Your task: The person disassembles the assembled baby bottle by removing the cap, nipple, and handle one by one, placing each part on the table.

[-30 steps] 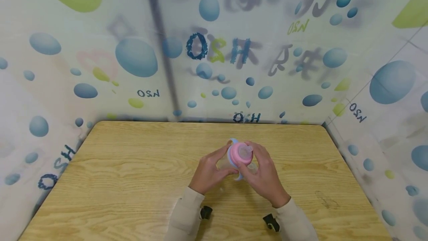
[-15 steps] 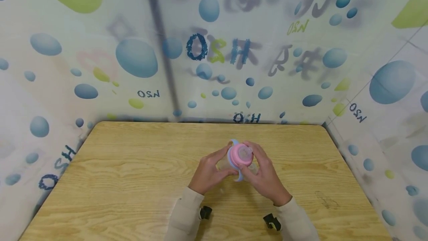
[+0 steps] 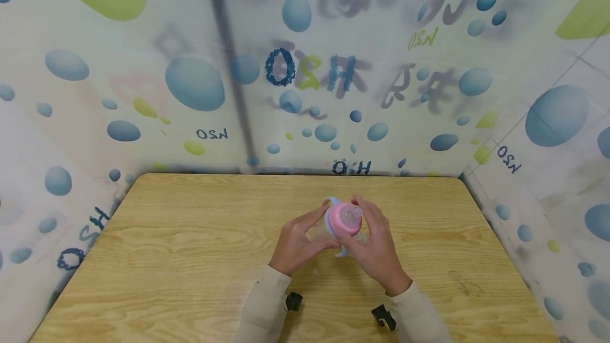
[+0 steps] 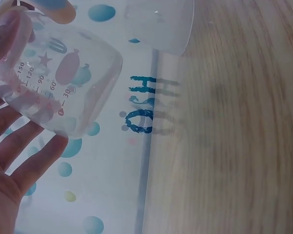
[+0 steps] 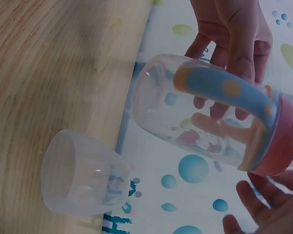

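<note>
A clear baby bottle (image 5: pixel 180 122) with a pink collar (image 3: pixel 344 219), a translucent teat (image 3: pixel 352 215) and blue-and-peach handles (image 5: pixel 224 90) is tilted between both hands, teat toward the right. My left hand (image 3: pixel 296 247) holds its clear body from the left; printed volume marks show in the left wrist view. My right hand (image 3: pixel 376 245) is at the pink collar, thumb against its near side and index finger by its far edge. Several right fingers are loosely spread below the collar in the right wrist view. That thumb is hidden there.
A translucent cap (image 5: pixel 83 175) stands on the wooden table (image 3: pixel 200 237), mostly hidden behind the right hand in the head view. Patterned curtains (image 3: pixel 305 110) with blue and green spots surround the table's back and sides. Black straps (image 3: pixel 293 301) hang at both wrists.
My right index finger has lifted and straightened a little along the collar, and the right hand has turned slightly. The left hand keeps holding the bottle, nearly still.
</note>
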`<state>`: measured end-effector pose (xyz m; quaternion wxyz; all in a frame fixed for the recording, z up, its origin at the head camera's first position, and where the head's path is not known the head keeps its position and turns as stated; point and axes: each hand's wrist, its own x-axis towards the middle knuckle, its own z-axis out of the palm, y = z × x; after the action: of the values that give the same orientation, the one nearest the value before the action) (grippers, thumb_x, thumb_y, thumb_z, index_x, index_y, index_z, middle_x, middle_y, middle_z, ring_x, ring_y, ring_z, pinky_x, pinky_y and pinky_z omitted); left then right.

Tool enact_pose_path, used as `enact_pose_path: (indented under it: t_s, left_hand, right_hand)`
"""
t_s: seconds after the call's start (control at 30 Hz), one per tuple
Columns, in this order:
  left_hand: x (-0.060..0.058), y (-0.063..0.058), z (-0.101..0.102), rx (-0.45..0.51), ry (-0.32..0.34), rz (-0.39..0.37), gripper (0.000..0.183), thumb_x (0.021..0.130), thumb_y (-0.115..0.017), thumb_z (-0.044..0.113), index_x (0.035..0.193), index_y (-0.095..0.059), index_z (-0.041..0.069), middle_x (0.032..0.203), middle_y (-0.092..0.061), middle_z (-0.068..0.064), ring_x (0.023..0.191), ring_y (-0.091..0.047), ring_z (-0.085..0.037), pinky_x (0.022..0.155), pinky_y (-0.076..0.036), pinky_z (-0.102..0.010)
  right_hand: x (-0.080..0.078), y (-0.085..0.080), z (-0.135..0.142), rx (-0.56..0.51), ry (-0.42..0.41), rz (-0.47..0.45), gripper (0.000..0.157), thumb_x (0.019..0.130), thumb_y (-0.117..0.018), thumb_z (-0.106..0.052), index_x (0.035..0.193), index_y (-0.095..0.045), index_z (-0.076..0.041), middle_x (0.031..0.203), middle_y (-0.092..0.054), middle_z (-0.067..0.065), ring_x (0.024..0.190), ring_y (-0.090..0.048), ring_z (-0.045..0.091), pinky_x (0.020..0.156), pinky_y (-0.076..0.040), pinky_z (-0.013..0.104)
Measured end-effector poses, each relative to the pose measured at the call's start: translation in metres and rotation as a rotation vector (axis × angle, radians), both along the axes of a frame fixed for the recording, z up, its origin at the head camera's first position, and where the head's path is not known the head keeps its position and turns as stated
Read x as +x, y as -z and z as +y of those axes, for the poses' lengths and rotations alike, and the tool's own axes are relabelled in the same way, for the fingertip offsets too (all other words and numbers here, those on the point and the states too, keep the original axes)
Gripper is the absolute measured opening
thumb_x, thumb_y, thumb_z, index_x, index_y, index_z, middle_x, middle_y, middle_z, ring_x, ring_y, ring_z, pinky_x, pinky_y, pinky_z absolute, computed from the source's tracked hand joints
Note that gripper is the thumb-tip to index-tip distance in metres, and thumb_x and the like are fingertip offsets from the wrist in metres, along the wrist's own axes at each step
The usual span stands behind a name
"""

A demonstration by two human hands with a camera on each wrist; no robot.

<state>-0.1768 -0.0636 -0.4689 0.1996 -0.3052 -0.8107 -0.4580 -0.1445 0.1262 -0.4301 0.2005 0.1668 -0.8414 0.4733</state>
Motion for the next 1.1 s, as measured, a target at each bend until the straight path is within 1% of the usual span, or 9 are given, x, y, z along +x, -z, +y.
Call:
enact_pose_path:
  t_s: [0.03, 0.07, 0.23, 0.33, 0.43, 0.6, 0.77, 0.93, 1.1]
  left_hand:
    - [-0.0003, 0.0005, 0.0000, -0.002, -0.013, 0.015, 0.081, 0.070, -0.090, 0.035, 0.139, -0.059, 0.006, 0.136, -0.061, -0.006, 0.119, -0.062, -0.021, 0.093, -0.054, -0.036]
    - [-0.0004, 0.0011, -0.0001, -0.004, -0.023, 0.029, 0.081, 0.069, -0.090, 0.035, 0.139, -0.059, 0.007, 0.135, -0.061, -0.006, 0.118, -0.063, -0.022, 0.092, -0.055, -0.037]
    - [-0.0001, 0.0019, -0.0004, -0.007, -0.058, 0.056, 0.083, 0.067, -0.091, 0.036, 0.139, -0.060, 0.009, 0.133, -0.063, -0.006, 0.114, -0.065, -0.023, 0.089, -0.056, -0.039]
    - [0.0002, 0.0014, -0.0002, -0.009, -0.065, 0.064, 0.083, 0.065, -0.092, 0.037, 0.137, -0.061, 0.009, 0.132, -0.063, -0.007, 0.113, -0.066, -0.024, 0.088, -0.057, -0.039]
    - [0.0004, 0.0009, 0.0004, -0.014, -0.072, 0.073, 0.083, 0.065, -0.092, 0.037, 0.136, -0.062, 0.008, 0.131, -0.064, -0.007, 0.112, -0.066, -0.024, 0.087, -0.057, -0.040]
    - [0.0009, -0.0007, 0.0017, -0.030, -0.081, 0.079, 0.083, 0.065, -0.092, 0.037, 0.136, -0.062, 0.007, 0.131, -0.064, -0.008, 0.112, -0.067, -0.025, 0.087, -0.057, -0.040]
    - [0.0009, -0.0010, 0.0018, -0.046, -0.093, 0.090, 0.083, 0.066, -0.091, 0.037, 0.137, -0.061, 0.007, 0.130, -0.065, -0.009, 0.110, -0.067, -0.026, 0.085, -0.058, -0.040]
    - [0.0003, -0.0008, 0.0014, -0.043, -0.087, 0.090, 0.083, 0.066, -0.092, 0.037, 0.137, -0.061, 0.007, 0.130, -0.065, -0.010, 0.110, -0.067, -0.026, 0.085, -0.058, -0.040]
    - [-0.0001, -0.0003, 0.0002, -0.037, -0.063, 0.077, 0.083, 0.067, -0.091, 0.035, 0.139, -0.059, 0.006, 0.132, -0.064, -0.010, 0.112, -0.067, -0.026, 0.086, -0.058, -0.041]
  right_hand:
    - [0.0002, -0.0011, -0.0009, 0.016, 0.038, 0.007, 0.070, 0.083, -0.083, -0.021, 0.143, -0.051, -0.004, 0.131, -0.058, 0.011, 0.119, -0.052, 0.029, 0.102, -0.030, 0.064]
    - [0.0003, -0.0020, -0.0019, 0.029, 0.074, 0.015, 0.070, 0.081, -0.084, -0.023, 0.141, -0.053, -0.004, 0.128, -0.059, 0.011, 0.116, -0.053, 0.029, 0.101, -0.031, 0.064]
    - [-0.0004, -0.0048, -0.0052, 0.108, 0.232, 0.070, 0.061, 0.075, -0.089, -0.034, 0.121, -0.066, -0.003, 0.108, -0.065, 0.009, 0.096, -0.058, 0.025, 0.094, -0.039, 0.058]
    - [-0.0007, -0.0054, -0.0061, 0.152, 0.289, 0.110, 0.057, 0.071, -0.090, -0.038, 0.110, -0.070, -0.003, 0.098, -0.067, 0.008, 0.090, -0.060, 0.024, 0.092, -0.040, 0.057]
    - [-0.0007, -0.0058, -0.0069, 0.176, 0.321, 0.133, 0.057, 0.067, -0.092, -0.041, 0.105, -0.072, -0.003, 0.094, -0.069, 0.008, 0.090, -0.063, 0.026, 0.092, -0.041, 0.059]
    - [-0.0005, -0.0048, -0.0077, 0.166, 0.336, 0.118, 0.059, 0.065, -0.093, -0.042, 0.104, -0.073, -0.002, 0.094, -0.070, 0.009, 0.091, -0.063, 0.029, 0.093, -0.038, 0.059]
    - [-0.0001, -0.0039, -0.0091, 0.130, 0.326, 0.089, 0.056, 0.067, -0.093, -0.039, 0.104, -0.073, -0.002, 0.094, -0.069, 0.008, 0.090, -0.062, 0.027, 0.094, -0.037, 0.059]
    - [-0.0001, -0.0048, -0.0094, 0.082, 0.285, 0.060, 0.052, 0.069, -0.092, -0.035, 0.105, -0.072, -0.004, 0.096, -0.067, 0.008, 0.090, -0.060, 0.025, 0.093, -0.036, 0.058]
    - [-0.0002, -0.0066, -0.0076, 0.039, 0.226, -0.005, 0.054, 0.071, -0.091, -0.034, 0.111, -0.071, -0.005, 0.103, -0.064, 0.006, 0.094, -0.058, 0.026, 0.093, -0.037, 0.057]
